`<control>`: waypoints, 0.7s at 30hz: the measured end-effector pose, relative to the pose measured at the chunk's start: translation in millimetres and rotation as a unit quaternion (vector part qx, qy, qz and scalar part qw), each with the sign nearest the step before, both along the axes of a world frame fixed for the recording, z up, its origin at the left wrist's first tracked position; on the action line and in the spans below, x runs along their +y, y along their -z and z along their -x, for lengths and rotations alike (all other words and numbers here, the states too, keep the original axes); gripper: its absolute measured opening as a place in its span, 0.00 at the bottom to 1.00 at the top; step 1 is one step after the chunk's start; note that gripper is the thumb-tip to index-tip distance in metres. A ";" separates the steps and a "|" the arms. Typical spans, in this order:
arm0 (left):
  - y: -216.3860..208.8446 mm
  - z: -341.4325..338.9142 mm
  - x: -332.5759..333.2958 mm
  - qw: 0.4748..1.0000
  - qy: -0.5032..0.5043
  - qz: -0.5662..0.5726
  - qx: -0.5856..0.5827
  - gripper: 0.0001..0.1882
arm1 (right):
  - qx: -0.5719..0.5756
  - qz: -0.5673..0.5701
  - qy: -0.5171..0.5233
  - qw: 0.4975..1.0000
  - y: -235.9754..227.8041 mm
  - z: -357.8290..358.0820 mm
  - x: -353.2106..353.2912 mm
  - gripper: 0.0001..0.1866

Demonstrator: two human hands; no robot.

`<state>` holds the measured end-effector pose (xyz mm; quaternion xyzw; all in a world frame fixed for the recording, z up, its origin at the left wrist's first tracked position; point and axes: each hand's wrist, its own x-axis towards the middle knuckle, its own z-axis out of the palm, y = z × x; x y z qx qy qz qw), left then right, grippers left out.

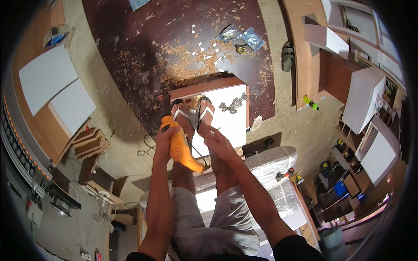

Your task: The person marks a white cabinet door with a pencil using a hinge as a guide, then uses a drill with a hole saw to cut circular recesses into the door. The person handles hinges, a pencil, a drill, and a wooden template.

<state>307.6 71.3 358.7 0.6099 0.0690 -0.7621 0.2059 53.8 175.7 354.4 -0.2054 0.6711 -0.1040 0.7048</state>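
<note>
My left hand [164,140] is wrapped round an orange corded power drill [179,145], held slanting above my feet. To its right, my right hand [219,144] has its fingers drawn together; whatever is in them is too small to make out. Below both hands is a white cabinet panel or box [233,128] with reddish-brown edges. My feet in sandals [204,112] stand on its left part, beside a small heap of wood shavings [190,103]. Several metal cabinet hinges [234,103] lie in a cluster on its right part.
Beyond, a dark red sheet [130,52] carries shavings, small white pieces, plastic bags [252,39] and a tape measure [241,49]. White panels [48,78] lie at left. A yellow-green tool [310,102] and cabinets [363,98] are at right. A plastic-wrapped stack [272,167] is nearer me.
</note>
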 end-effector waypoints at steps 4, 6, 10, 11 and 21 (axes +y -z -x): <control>-25.4 -1.8 4.9 0.997 0.012 0.036 -0.064 0.19 | 0.221 0.074 -0.054 0.971 51.6 50.8 32.7 0.38; -30.2 4.4 13.9 0.993 0.015 0.032 -0.109 0.20 | 0.316 0.111 -0.138 0.932 89.3 74.8 45.7 0.38; -26.5 23.4 38.5 0.995 0.027 0.046 -0.081 0.20 | 0.358 -0.021 -0.272 0.893 157.0 114.5 48.0 0.44; -23.6 29.0 45.2 0.995 0.034 0.047 -0.084 0.20 | 0.356 -0.059 -0.287 0.887 170.2 121.1 43.6 0.48; -10.2 41.7 76.1 0.986 0.042 0.064 -0.145 0.27 | 0.334 -0.051 -0.377 0.862 242.0 136.9 39.9 0.53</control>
